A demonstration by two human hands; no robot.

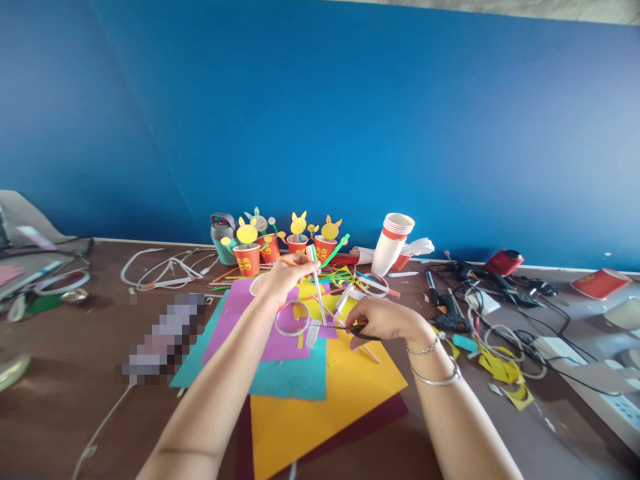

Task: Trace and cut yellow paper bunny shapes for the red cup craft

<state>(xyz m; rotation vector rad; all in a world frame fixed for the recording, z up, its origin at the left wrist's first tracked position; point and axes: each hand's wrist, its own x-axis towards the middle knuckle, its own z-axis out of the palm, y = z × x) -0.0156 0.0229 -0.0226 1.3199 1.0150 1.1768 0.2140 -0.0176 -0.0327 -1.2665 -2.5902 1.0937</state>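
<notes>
My left hand point(286, 271) is raised over the coloured paper and pinches a white-and-green straw point(316, 280) that hangs down from its fingers. My right hand point(381, 317) is closed on black-handled scissors point(356, 329), whose blades point left and meet the straw near its lower end. Two bracelets circle my right wrist. A clear tape ring point(291, 318) lies on the purple sheet point(235, 313) just under my left wrist. Beneath both hands lie yellow point(320, 407), teal and dark red sheets.
Red paper cups with yellow bunny toppers point(299, 233) line the blue wall beside a stack of white cups point(393, 241). Loose straws point(345, 275) lie behind my hands. A glue gun point(453, 312), cables and a power strip point(607, 393) crowd the right; white cables point(165, 267) lie left.
</notes>
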